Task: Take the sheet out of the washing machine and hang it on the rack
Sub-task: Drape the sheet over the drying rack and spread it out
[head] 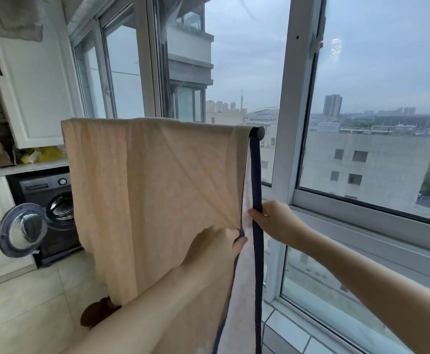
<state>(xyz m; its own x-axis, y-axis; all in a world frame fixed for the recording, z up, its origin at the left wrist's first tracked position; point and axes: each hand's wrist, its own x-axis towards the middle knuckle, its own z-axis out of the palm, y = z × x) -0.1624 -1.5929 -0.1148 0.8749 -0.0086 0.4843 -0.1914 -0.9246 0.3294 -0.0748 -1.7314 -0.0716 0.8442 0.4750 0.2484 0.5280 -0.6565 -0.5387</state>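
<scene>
Sheet (145,190): peach cloth, draped over the rack bar (257,132) at mid-frame, hanging in a broad panel down to the lower centre, with creases fanning toward its right edge. Dark blue trim (256,180) down that right edge, one strip falling straight from the bar's black end cap, a paler inner layer showing just behind. Soft and limp by the look of the folds, probably damp and so heavier and clingier than dry cloth; no stiffness to lean on, likely to bunch wherever pulled and to slide along the smooth bar if tugged unevenly. Best held at the hemmed trim, where the doubled edge gives a firmer purchase, and drawn sideways to spread the wrinkles. Left hand (213,249): at lower centre, thumb and fingers pinching the sheet's right edge, gathering the creases to that point. Right hand (272,218): just right of it, fingers curled round the hanging blue strip. Outward: washer (53,200) at left of frame with its door (23,229) swung open; white cabinet (35,98) above it; a brown object, unclear, low behind the sheet; windows (362,98) across the right with city buildings beyond.
</scene>
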